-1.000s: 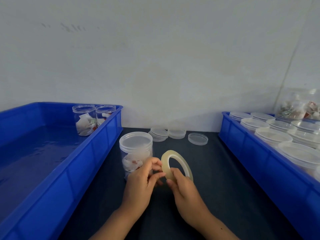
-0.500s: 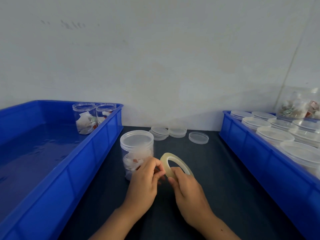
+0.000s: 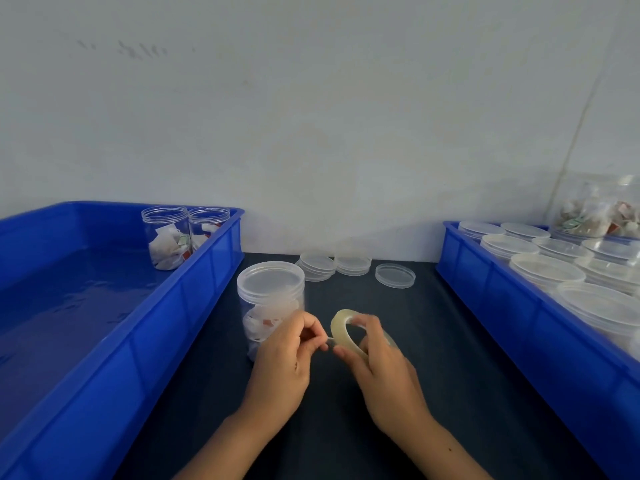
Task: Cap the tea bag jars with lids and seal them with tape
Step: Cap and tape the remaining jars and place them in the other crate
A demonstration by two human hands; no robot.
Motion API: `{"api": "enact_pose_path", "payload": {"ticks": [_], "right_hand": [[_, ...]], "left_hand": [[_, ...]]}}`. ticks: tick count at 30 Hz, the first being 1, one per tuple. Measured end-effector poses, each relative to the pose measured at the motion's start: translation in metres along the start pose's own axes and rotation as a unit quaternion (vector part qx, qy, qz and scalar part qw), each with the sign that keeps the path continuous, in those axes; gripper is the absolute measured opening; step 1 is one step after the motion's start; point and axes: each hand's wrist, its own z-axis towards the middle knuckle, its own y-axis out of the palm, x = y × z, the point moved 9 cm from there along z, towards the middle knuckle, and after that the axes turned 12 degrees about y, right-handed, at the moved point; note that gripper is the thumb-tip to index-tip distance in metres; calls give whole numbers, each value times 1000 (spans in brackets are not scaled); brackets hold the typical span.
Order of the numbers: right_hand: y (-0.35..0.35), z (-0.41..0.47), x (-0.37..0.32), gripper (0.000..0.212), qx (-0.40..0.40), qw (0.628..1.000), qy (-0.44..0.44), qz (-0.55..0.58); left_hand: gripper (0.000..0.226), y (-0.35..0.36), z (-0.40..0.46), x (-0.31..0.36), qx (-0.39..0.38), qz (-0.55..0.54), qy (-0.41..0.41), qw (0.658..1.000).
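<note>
A clear jar (image 3: pixel 268 299) with tea bags inside stands capped with a clear lid on the dark table, just left of my hands. My right hand (image 3: pixel 377 365) grips a thin roll of clear tape (image 3: pixel 341 329) held upright. My left hand (image 3: pixel 287 355) pinches the tape's free end, a short strip pulled out from the roll. Both hands hover low over the table in front of the jar, partly hiding its lower right side.
A blue bin (image 3: pixel 114 341) on the left holds two open jars with tea bags (image 3: pixel 166 237) at its far corner. A blue bin (image 3: pixel 519 313) on the right holds several lidded jars. Loose lids (image 3: pixel 394 276) and small lid stacks (image 3: pixel 317 266) lie near the wall.
My hands have drawn slightly apart. The left fingers have pulled a short strip of tape free from the roll. The roll has tipped a little in my right hand.
</note>
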Motion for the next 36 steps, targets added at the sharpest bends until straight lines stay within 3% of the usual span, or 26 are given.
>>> {"api": "enact_pose_path", "payload": {"ticks": [4, 9, 13, 18, 23, 26, 32, 36], "right_hand": [[-5, -9, -13, 24, 7, 996, -79, 46], [-5, -13, -14, 27, 13, 994, -94, 61], [-7, -13, -15, 20, 23, 993, -97, 65], [-5, -14, -16, 21, 14, 993, -105, 45], [-6, -15, -19, 24, 9, 993, -113, -35], [-5, -10, -14, 24, -23, 990, -87, -106], [-5, 1, -2, 43, -58, 983, -34, -173], [-8, 6, 2, 22, -61, 994, -15, -92]], "left_hand": [[35, 0, -1, 3, -5, -21, 14, 1000], [32, 7, 1, 12, -57, 30, 61, 996], [25, 1, 1, 7, -29, 35, 46, 998], [16, 2, 1, 10, -35, 36, 50, 998], [17, 4, 5, 27, -86, 134, 126, 979], [20, 2, 9, 38, -108, 188, 178, 960], [13, -7, 13, 45, -95, 217, 207, 949], [11, -7, 13, 46, -93, 221, 209, 948]]}}
